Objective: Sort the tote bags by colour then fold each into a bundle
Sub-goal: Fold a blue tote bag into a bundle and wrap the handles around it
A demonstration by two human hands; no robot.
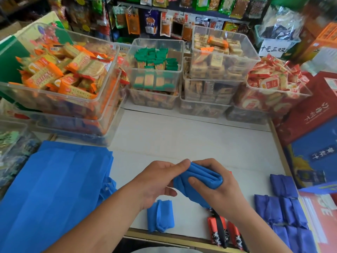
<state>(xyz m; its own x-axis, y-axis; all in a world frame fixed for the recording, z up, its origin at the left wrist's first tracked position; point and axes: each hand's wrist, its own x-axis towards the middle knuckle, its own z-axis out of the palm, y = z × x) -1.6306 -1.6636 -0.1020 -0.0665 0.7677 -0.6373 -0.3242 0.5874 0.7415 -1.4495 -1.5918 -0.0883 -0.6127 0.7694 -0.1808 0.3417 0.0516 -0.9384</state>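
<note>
Tote bag [198, 181], light blue and half rolled, sits above the counter [182, 139] between my hands. My left hand [158, 181] pinches its near end; my right hand [217, 187] wraps the roll, keeping the folds tight. Left of the bag lies a flat blue stack [54, 189], likely waiting. Below it rests a finished bundle [160, 216]; right, red bundles [224, 232] and navy bundles [284, 207], kept apart by colour.

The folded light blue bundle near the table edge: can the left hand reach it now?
Probably yes. The bundle lies just below the left hand with nothing between them. But both hands, left and right hand, are gripping a blue bag, which the left must release first.
</note>
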